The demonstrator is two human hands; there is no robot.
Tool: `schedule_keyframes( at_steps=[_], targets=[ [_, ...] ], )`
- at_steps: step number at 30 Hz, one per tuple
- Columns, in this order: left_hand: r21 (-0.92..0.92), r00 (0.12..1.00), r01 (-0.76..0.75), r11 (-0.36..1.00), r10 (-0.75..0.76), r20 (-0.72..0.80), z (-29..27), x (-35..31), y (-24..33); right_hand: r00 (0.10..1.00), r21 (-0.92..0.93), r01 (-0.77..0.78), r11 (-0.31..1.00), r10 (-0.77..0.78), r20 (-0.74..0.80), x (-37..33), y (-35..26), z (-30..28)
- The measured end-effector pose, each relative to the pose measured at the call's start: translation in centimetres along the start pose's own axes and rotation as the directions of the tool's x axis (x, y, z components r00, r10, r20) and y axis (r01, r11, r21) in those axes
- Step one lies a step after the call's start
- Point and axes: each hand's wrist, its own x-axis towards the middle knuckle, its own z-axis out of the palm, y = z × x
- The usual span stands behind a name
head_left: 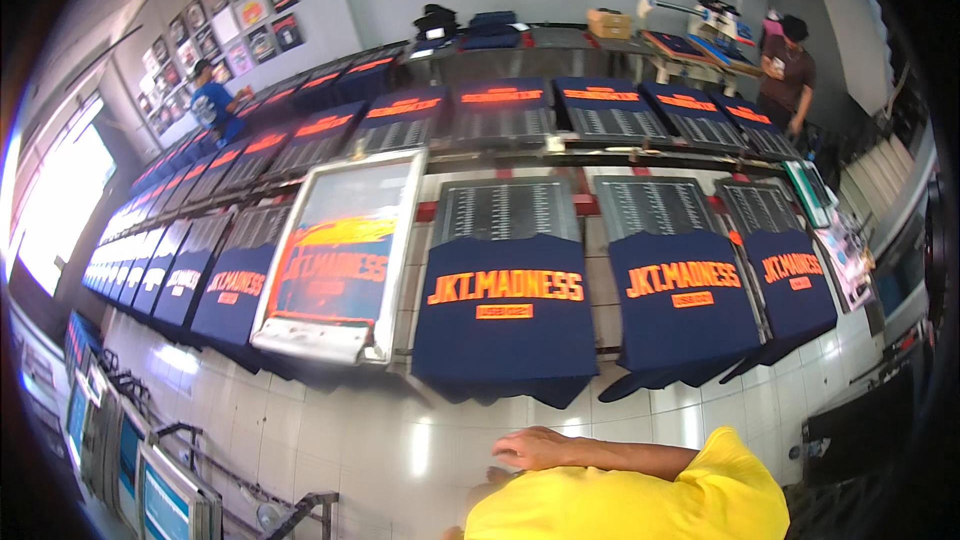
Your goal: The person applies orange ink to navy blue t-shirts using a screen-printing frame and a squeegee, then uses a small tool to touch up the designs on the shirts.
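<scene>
My right hand is held across my yellow shirt, fingers pointing left and slightly bent, with nothing visible in it. It touches no shirt or frame. My left hand does not show plainly; only small dark and skin-toned patches appear below the right hand. Ahead of me a navy T-shirt with orange lettering lies stretched on a printing board. To its left, a light-framed printing screen rests over another board, orange ink smeared across its mesh. A second printed navy T-shirt hangs to the right.
More printed shirts run along the rows, including a T-shirt at far right. A co-worker in blue stands far left, another in a dark shirt far right. Stacked screens lean at lower left. A cardboard box sits at the back.
</scene>
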Motion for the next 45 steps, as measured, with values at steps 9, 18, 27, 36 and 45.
schedule_keyframes(
  at_steps=[9, 18, 27, 36, 45],
  targets=[
    [-0.924, 0.807, 0.196, 0.328, -0.589, -0.038, -12.8, 2.4, -6.7, 0.873, 0.195, 0.017, 0.981, 0.081, -0.481, 12.3, -3.8, 0.4],
    [-0.768, 0.565, -0.467, 0.438, -0.520, -0.640, -38.6, 9.3, -2.9, 0.715, 0.252, 0.041, 0.967, 0.148, -0.683, 23.8, -2.5, -0.6],
    [-0.557, 0.587, -0.499, 0.664, -0.214, -0.781, -58.7, 15.4, -7.0, 0.477, 0.249, -0.062, 0.967, 0.247, -0.843, 34.6, 0.2, -1.7],
    [-0.513, 0.802, -0.180, 0.840, -0.177, -0.571, -67.1, 25.7, -2.1, 0.248, 0.252, -0.346, 0.904, 0.347, -0.905, 38.2, 1.6, -0.1],
    [-0.045, 0.832, -0.134, 0.990, 0.088, -0.548, -69.1, 34.0, -3.3, 0.019, 0.325, -0.381, 0.866, 0.359, -0.933, 41.5, 3.4, 0.4]
  ],
)
